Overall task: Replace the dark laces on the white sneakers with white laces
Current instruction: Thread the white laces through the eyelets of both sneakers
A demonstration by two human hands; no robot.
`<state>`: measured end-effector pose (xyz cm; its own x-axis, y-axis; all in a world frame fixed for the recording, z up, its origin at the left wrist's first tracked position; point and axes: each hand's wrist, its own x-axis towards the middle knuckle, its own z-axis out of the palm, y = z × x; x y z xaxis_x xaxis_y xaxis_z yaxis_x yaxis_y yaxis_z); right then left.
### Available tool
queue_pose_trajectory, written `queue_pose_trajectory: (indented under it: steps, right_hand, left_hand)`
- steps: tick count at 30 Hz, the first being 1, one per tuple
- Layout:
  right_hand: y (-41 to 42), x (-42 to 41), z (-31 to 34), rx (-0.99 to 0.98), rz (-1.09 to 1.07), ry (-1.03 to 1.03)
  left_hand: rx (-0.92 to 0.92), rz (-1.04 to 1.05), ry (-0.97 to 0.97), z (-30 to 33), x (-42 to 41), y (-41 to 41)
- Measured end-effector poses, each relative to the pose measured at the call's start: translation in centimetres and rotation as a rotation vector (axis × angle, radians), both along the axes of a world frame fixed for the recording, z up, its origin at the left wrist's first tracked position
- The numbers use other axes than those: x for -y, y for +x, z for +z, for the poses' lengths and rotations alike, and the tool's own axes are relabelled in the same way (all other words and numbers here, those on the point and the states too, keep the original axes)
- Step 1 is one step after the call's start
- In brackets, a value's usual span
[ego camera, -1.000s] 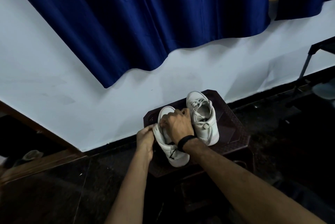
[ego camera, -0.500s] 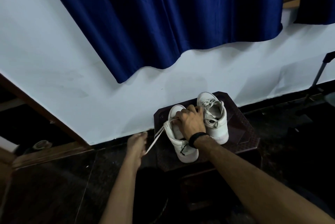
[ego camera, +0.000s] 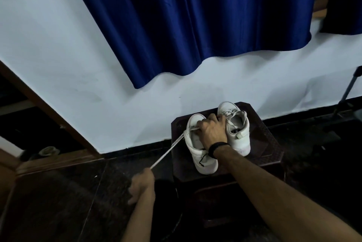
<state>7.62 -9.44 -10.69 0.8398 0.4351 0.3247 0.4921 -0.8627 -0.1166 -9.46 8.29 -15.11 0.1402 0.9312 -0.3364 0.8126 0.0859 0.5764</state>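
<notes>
Two white sneakers stand side by side on a dark brown stool (ego camera: 262, 143). The left sneaker (ego camera: 203, 161) has a short dark lace end (ego camera: 202, 158) showing near its heel. My right hand (ego camera: 212, 130) lies over this sneaker's opening, fingers curled onto its upper near the eyelets. A white lace (ego camera: 168, 151) runs taut from the sneaker's eyelets down-left to my left hand (ego camera: 142, 186), which grips its end below and left of the stool. The right sneaker (ego camera: 237, 126) carries loose white laces.
The stool stands against a white wall (ego camera: 98, 65) with a blue curtain (ego camera: 195, 22) hanging above. The floor (ego camera: 58, 202) is dark. A wooden frame (ego camera: 45, 108) slants at the left and a metal leg (ego camera: 350, 87) stands at the far right.
My left hand has left the sneaker's side and pulled down-left, drawing the white lace out long and taut. My right hand has stayed on the left sneaker.
</notes>
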Motion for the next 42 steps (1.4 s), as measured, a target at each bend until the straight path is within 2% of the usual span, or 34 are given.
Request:
queue_pose_trajectory:
  steps: [2, 3, 5, 7, 9, 11, 13, 17, 21, 26, 28, 29, 30, 31, 32, 34, 36, 39, 42]
  right_hand:
    - [0.0, -0.1, -0.1, -0.004, -0.010, -0.010]
    - [0.0, -0.2, -0.2, -0.001, -0.012, -0.007]
    - [0.0, -0.1, -0.2, 0.011, -0.011, 0.009]
    - [0.0, -0.1, -0.3, 0.027, -0.007, 0.026]
    - [0.0, -0.1, -0.4, 0.038, -0.001, 0.045]
    - [0.0, -0.1, -0.4, 0.042, 0.006, 0.057]
    - [0.0, -0.1, -0.5, 0.050, 0.001, 0.063]
    - [0.1, 0.0, -0.6, 0.068, -0.010, 0.089]
    - [0.0, 0.1, -0.5, 0.050, -0.001, 0.113]
    - [-0.5, 0.2, -0.1, -0.031, 0.017, 0.153]
    - [-0.6, 0.4, 0.3, -0.085, 0.034, 0.213]
    - [-0.7, 0.6, 0.4, -0.105, 0.030, 0.239]
    - [-0.7, 0.7, 0.5, -0.119, 0.016, 0.270]
    - [-0.8, 0.7, 0.5, -0.131, 0.001, 0.307]
    - [-0.8, 0.7, 0.5, -0.142, -0.011, 0.341]
    - [-0.8, 0.6, 0.3, -0.160, -0.036, 0.389]
    - [-0.7, 0.4, 0.0, -0.154, -0.059, 0.432]
    - [-0.5, 0.2, -0.6, -0.133, -0.083, 0.496]
    - [-0.4, 0.2, -0.9, -0.123, -0.070, 0.534]
  left_hand:
    - [-0.147, -0.116, 0.085, -0.8, 0.4, -0.8]
    - [-0.142, -0.184, 0.162, -0.9, 0.6, -0.5]
    - [0.070, -0.313, 0.328, -1.1, 0.9, 1.1]
    - [0.343, -0.468, 0.360, -0.6, 1.6, 3.3]
    - [0.454, -0.650, 0.298, 0.6, 3.1, 5.6]
    - [0.463, -0.796, 0.189, 1.6, 4.7, 7.6]
    - [0.482, -0.792, 0.182, 1.5, 5.4, 8.8]
    - [0.556, -0.635, 0.214, 0.3, 4.6, 8.3]
    - [0.579, -0.301, -0.020, -1.3, 2.4, 4.6]
    - [0.456, -0.268, -0.086, -0.6, 2.2, 1.5]
    - [0.287, -0.293, -0.100, 0.4, 3.0, 1.7]
    - [0.173, -0.341, -0.045, 0.7, 3.3, 2.0]
    - [0.077, -0.391, 0.069, 1.0, 3.6, 2.3]
    - [0.058, -0.425, 0.213, 1.4, 3.7, 2.9]
    - [0.141, -0.447, 0.344, 1.9, 3.5, 3.7]
    - [0.357, -0.510, 0.461, 3.0, 3.3, 5.7]
    - [0.407, -0.623, 0.373, 4.0, 3.1, 8.2]
    - [0.328, -0.788, 0.144, 5.2, 4.2, 10.5]
    - [0.310, -0.799, 0.145, 5.1, 4.5, 11.3]
